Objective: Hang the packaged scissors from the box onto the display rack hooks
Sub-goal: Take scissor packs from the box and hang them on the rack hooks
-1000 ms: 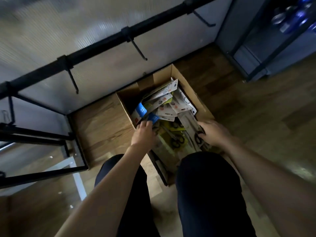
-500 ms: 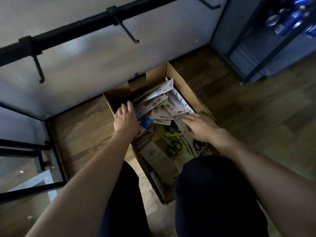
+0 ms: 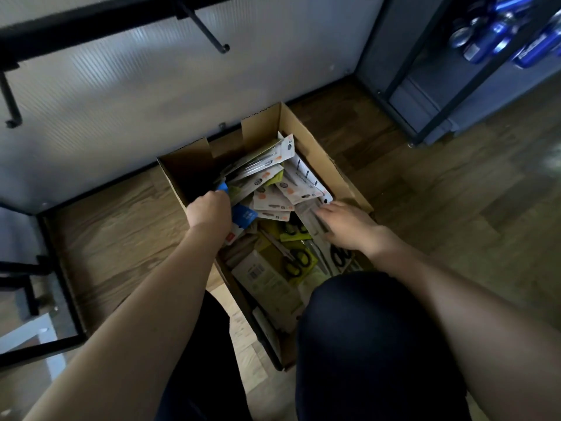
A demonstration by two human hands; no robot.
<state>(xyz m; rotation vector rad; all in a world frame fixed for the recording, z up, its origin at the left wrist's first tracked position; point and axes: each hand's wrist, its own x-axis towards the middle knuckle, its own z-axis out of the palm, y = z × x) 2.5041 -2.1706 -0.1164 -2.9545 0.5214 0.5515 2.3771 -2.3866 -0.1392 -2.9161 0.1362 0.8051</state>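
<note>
We start with the wooden floor, where an open cardboard box sits against a pale wall panel. Above it runs the black display rack bar, with two bare hooks in view: one hook over the box and another hook far to the left. A dark shelving unit with blue cans stands at the right.

Inside the box lies a loose, overlapping heap of packaged scissors; black-handled scissors show nearer our knees.

Our left hand is at the box's left wall, its fingers curled down around a blue-edged pack; how firm the hold is we cannot tell, since the fingertips are hidden. Our right hand rests on a clear-fronted pack, fingers straight and slightly spread, pressing rather than pinching.

We judge nothing hung yet. The risks we see: the packs are interleaved, so lifting the blue-edged one may drag neighbours up and spill them onto the floor. A one-edge hold could let the card twist or slip. The hook is well above, and dim light may make threading the hang hole awkward.
</note>
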